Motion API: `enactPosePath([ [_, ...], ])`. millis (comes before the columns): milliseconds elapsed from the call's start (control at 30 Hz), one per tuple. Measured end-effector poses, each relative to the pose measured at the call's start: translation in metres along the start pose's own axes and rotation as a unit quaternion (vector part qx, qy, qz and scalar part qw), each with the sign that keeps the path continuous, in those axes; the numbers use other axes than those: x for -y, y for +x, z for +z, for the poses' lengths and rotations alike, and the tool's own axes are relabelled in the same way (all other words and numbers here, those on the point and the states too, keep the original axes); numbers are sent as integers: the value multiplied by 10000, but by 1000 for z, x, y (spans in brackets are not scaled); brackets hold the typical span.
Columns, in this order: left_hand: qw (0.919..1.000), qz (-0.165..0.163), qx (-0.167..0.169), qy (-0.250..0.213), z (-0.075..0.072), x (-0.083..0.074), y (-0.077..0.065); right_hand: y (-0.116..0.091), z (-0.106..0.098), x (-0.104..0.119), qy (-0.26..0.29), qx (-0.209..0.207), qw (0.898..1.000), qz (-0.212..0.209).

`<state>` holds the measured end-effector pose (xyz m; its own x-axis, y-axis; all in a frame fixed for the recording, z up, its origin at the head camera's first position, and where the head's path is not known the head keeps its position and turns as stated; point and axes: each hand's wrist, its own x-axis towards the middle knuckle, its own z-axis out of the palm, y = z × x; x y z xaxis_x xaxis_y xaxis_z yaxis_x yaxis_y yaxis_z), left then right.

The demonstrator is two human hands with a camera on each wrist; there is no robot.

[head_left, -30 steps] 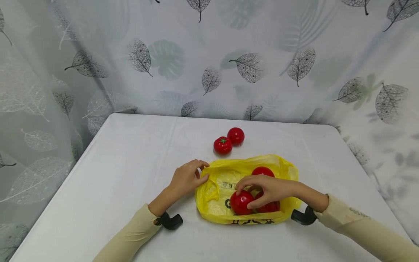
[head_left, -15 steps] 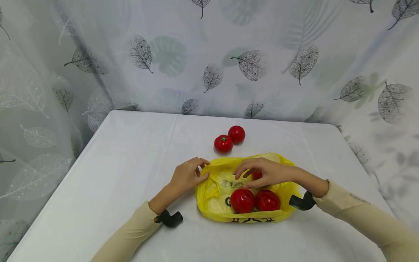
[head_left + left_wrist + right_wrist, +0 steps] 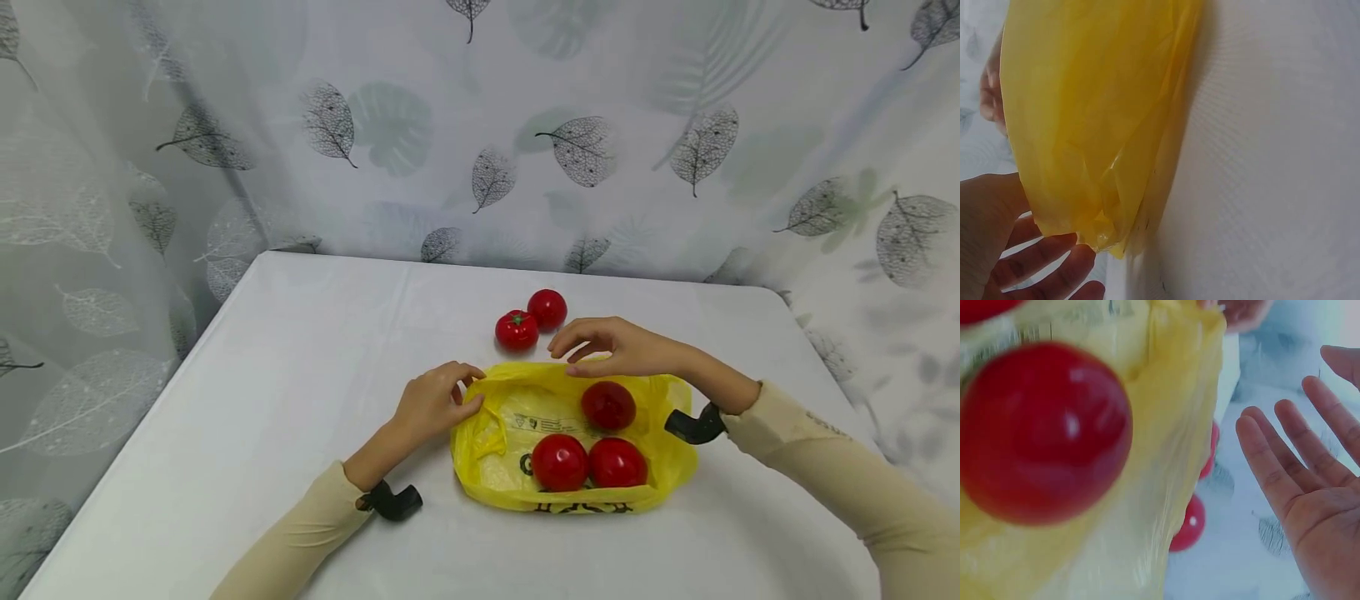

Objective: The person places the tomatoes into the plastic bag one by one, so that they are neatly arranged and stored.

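Note:
A yellow plastic bag lies with its mouth spread wide on the white table. Inside it sit three red tomatoes: one at the front middle, another beside it and a third behind them. My left hand holds the bag's left rim; in the left wrist view its fingers curl at the plastic edge. Over the far rim hovers my right hand, fingers spread and holding nothing. Just beyond the bag stand two more tomatoes, one with a green stem top, the other plain.
The white table runs back to a leaf-patterned curtain, which also hangs along both sides. A black wrist camera mount sits on the left wrist, and a similar mount on the right.
My right hand has let go of the front tomato in the bag, risen, and moved away over the far rim. My left hand stays at the bag's left rim.

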<state>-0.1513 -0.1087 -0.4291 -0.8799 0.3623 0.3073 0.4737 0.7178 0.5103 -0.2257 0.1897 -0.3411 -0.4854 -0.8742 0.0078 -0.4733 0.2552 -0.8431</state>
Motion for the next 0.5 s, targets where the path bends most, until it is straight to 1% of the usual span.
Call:
enactPosePath([
  [200,10000,-57,68,23,0,0,0,3,-18,-12,-193,-412,9989,-104],
  [400,10000,-47,47,7,-1,0,0,9,-33,-21,-315,-806,9962,39],
  [500,10000,-66,72,-12,0,1,0,12,-39,-25,-507,-984,9938,132],
])
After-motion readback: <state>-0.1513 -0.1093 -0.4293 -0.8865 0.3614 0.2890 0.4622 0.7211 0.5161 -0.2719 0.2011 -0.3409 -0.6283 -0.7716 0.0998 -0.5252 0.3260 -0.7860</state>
